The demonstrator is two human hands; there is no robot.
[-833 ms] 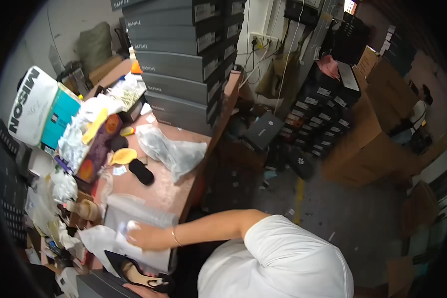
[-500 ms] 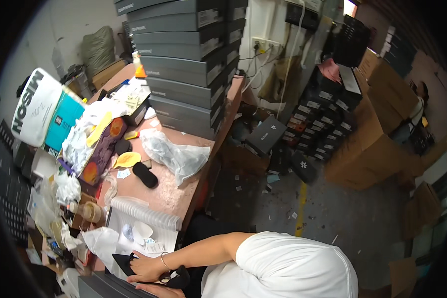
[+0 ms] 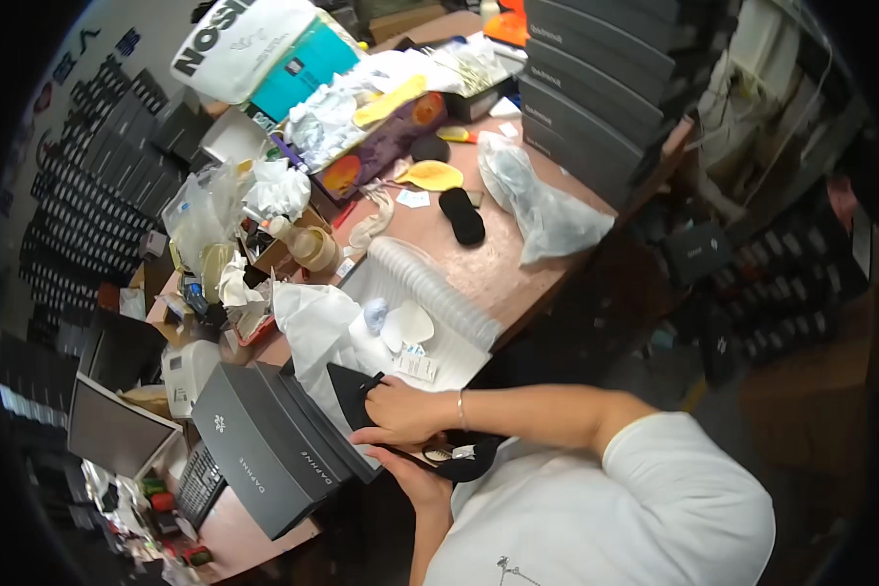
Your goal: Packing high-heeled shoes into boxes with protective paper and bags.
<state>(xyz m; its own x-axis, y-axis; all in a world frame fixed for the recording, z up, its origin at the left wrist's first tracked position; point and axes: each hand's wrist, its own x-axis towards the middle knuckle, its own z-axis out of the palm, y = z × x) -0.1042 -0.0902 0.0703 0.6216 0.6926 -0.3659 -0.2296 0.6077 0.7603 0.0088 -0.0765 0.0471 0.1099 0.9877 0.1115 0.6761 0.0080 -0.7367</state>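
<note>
Pretty cluttered workshop: shoe boxes are piled against the left side, and the right side goes dark. The pinkish-brown worktable point(image 3: 547, 278) runs through the middle with hardly any free space. A tall stack of dark grey cardboard shoe boxes point(image 3: 591, 103) blocks the view of whatever's behind it at the far end. Nearer the person, a shorter pile of dark grey lidded boxes point(image 3: 264, 444) sits just beside the hands on the left and covers that bit of table. Past it there's a thin grey monitor point(image 3: 119, 425) and a black keyboard point(image 3: 202, 485).

Further up is a purple-and-orange carton point(image 3: 376, 156) heaped with crumpled white paper, then a cloudy plastic bag point(image 3: 537, 205). White tissue sheets point(image 3: 311, 322) and a clear ribbed plastic roll point(image 3: 435, 293) lie just beyond the hands.

The black pointed-toe shoe point(image 3: 349, 394) is in the person's hands at the near edge, toe toward the tissue. Left hand point(image 3: 420, 481) supports it from below, fingers closed against it. Right hand point(image 3: 405, 410) is on top, fingers curled down; the tips are hidden, so can't tell if they're pinching anything. Smallest bit nearby: a white printed card point(image 3: 417, 367).
</note>
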